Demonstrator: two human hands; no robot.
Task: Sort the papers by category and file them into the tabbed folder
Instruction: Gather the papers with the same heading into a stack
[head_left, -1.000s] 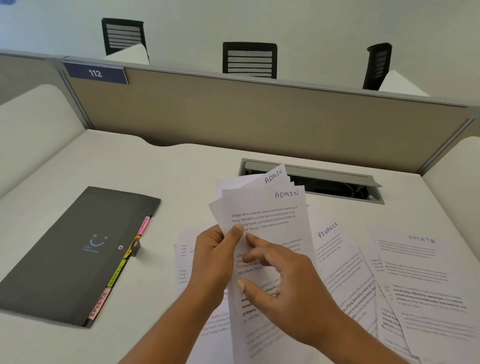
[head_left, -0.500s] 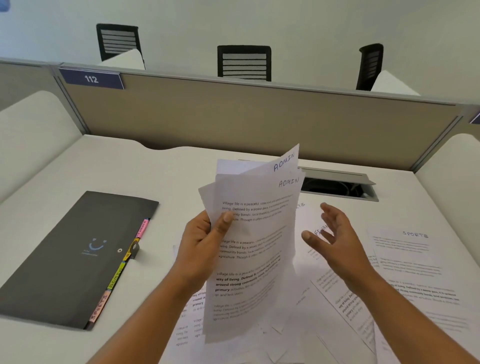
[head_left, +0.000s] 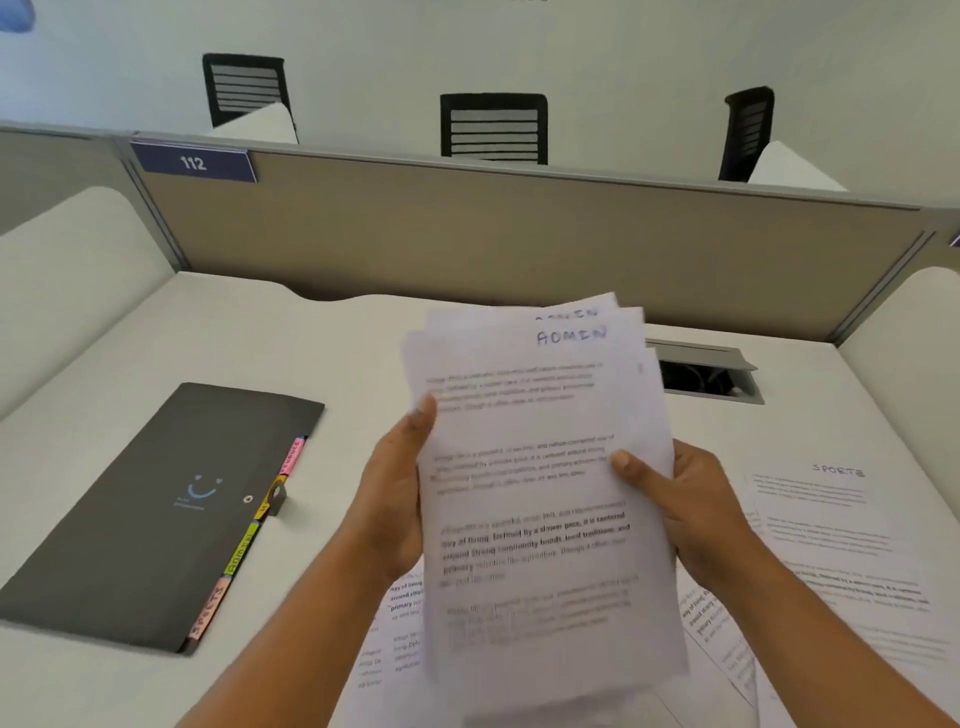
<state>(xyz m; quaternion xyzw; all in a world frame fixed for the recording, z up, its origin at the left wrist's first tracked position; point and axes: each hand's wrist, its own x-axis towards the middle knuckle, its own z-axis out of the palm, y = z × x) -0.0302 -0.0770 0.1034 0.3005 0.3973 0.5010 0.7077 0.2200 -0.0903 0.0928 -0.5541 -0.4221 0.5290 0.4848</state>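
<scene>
A small stack of white sheets marked ADMIN is held upright above the desk. My left hand grips its left edge with the thumb on the front. My right hand grips its right edge, thumb on the front too. A dark grey tabbed folder lies shut on the desk at the left, with pink, yellow and green tabs along its right side. More printed sheets lie flat under and right of the stack, one headed SPORTS.
A beige partition with a plate numbered 112 closes the back of the desk. A grey cable hatch stands open behind the stack. Three black chairs show beyond the partition.
My right hand, which had let go and hovered open to the right, has come back and taken the stack's right edge. The sheets have been squared up and raised a little.
</scene>
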